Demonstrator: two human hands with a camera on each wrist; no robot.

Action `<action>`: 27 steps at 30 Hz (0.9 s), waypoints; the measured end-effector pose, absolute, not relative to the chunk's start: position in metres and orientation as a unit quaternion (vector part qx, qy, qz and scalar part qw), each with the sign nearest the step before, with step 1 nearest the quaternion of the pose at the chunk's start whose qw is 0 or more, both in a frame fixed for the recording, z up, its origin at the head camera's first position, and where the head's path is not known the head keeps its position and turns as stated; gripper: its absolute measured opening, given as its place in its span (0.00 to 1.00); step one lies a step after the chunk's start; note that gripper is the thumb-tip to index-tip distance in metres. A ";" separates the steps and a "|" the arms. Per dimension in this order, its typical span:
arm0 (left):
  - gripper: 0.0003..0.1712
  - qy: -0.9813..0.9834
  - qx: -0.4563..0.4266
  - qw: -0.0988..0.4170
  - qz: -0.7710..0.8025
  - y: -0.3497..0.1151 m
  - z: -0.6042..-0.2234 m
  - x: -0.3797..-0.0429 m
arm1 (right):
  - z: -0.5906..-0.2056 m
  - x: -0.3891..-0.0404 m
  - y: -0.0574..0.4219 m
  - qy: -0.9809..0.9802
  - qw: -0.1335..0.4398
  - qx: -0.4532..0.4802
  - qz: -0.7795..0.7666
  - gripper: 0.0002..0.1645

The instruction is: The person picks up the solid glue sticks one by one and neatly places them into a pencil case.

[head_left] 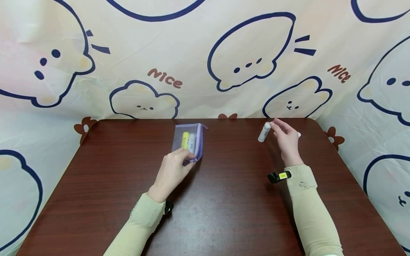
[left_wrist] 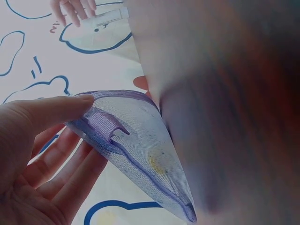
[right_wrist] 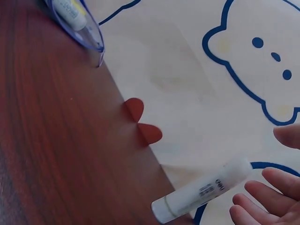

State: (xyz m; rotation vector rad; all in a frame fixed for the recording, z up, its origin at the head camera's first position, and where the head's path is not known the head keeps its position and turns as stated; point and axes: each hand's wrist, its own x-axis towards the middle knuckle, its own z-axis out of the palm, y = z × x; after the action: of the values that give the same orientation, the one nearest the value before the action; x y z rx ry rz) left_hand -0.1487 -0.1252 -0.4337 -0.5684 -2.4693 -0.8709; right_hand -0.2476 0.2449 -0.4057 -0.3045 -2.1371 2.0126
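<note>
My left hand (head_left: 174, 169) pinches the near edge of a purple mesh zipper pouch (head_left: 178, 129) between thumb and fingers. In the left wrist view the thumb presses on the zipped edge of the pouch (left_wrist: 131, 112). Through the mesh show a yellow tube (head_left: 185, 140) and a white tube (head_left: 192, 142). A white glue stick (head_left: 264, 132) stands at the table's far right. My right hand (head_left: 287, 140) is beside its top, fingertips right by it. From the right wrist, thumb and fingers are spread apart, with the glue stick (right_wrist: 201, 192) in front of them.
A small white object (head_left: 299, 135) peeks out behind the right hand. The dark brown wooden table (head_left: 224, 199) ends at a cartoon-printed cloth (head_left: 198, 46) that rises behind it and along both sides.
</note>
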 end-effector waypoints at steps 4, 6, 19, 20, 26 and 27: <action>0.11 -0.898 -0.207 0.227 -0.316 -0.125 -0.434 -0.149 | -0.412 -0.250 0.246 -0.730 0.087 -0.103 0.670 0.34; 0.11 -0.898 -0.207 0.226 -0.316 -0.125 -0.434 -0.148 | -0.416 -0.251 0.247 -0.736 0.079 -0.104 0.664 0.35; 0.11 -0.899 -0.205 0.227 -0.315 -0.125 -0.434 -0.148 | -0.437 -0.256 0.248 -0.768 0.044 -0.118 0.628 0.38; 0.11 -0.899 -0.204 0.226 -0.315 -0.125 -0.434 -0.148 | -0.439 -0.257 0.248 -0.768 0.043 -0.118 0.628 0.39; 0.11 -0.900 -0.202 0.224 -0.315 -0.125 -0.434 -0.148 | -0.447 -0.259 0.247 -0.766 0.032 -0.118 0.631 0.37; 0.11 -0.900 -0.202 0.224 -0.315 -0.125 -0.434 -0.148 | -0.448 -0.259 0.246 -0.768 0.030 -0.118 0.629 0.37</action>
State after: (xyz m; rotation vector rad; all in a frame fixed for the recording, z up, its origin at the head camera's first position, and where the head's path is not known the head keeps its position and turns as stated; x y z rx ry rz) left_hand -0.1479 -0.1249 -0.4340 -0.5569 -2.4833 -0.8685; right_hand -0.2594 0.2460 -0.4475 -0.3630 -2.3676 1.9383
